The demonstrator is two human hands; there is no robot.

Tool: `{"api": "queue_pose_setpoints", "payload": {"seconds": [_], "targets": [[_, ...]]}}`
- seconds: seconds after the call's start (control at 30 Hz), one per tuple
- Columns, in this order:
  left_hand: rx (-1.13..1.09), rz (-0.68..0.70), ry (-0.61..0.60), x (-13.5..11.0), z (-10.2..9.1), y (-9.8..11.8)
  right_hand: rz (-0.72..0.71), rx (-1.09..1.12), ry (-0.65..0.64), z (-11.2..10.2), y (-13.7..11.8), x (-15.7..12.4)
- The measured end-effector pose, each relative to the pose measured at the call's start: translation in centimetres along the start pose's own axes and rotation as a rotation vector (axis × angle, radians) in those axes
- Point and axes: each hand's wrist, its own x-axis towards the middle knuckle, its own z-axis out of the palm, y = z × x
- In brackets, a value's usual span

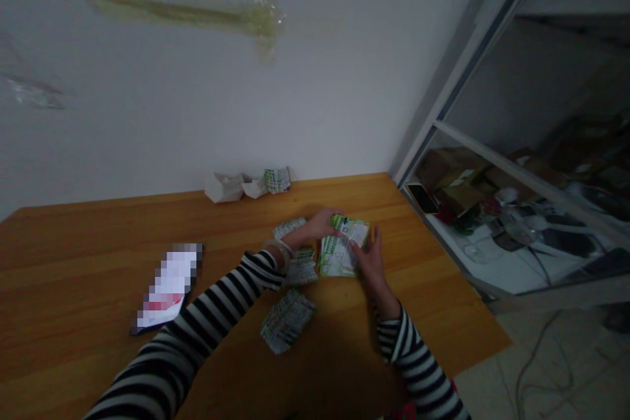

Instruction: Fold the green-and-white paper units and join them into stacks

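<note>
both hands (344, 246) hold a green packet (343, 253) near the table's right edge (457, 275).

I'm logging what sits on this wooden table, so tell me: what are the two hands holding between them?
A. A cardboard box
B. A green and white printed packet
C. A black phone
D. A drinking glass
B: the left hand and right hand grip a green and white printed packet from either side, above the wooden table, with similar printed packets lying close by.
</note>
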Motion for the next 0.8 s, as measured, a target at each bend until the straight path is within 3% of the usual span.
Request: {"api": "queue_pose_setpoints", "payload": {"seconds": [0.1,0.17,0.23,0.3,0.4,0.5,0.6,0.7,0.8], "targets": [[-0.073,0.089,0.093,-0.2,-0.7,1.4,0.162,0.268,-0.151,-1.7,-2.0,3.1],[-0.11,0.131,0.191,-0.2,-1.7,2.2,0.15,0.313,-0.221,-2.1,-4.0,5.2],[-0.185,0.164,0.322,-0.2,-3.2,2.3,0.085,0.34,-0.184,-1.4,-6.1,7.2],[-0.313,0.189,0.466,-0.7,-5.0,1.6,0.008,0.371,-0.142,0.4,-8.1,9.1],[-0.403,0.148,0.601,-2.5,-7.7,-1.2,-0.07,0.369,-0.224,5.3,-10.1,11.3],[-0.327,0.032,0.689,-5.2,-9.5,-4.7,-0.075,0.345,-0.344,11.0,-10.4,12.5],[-0.289,-0.039,0.801,-7.5,-9.7,-7.6,-0.046,0.342,-0.428,15.5,-9.5,12.9],[-0.272,-0.085,0.844,-8.1,-8.8,-9.2,-0.017,0.345,-0.502,17.3,-8.0,13.2],[-0.28,-0.095,0.854,-7.3,-8.0,-9.9,-0.006,0.364,-0.564,17.0,-6.8,13.6]]}}
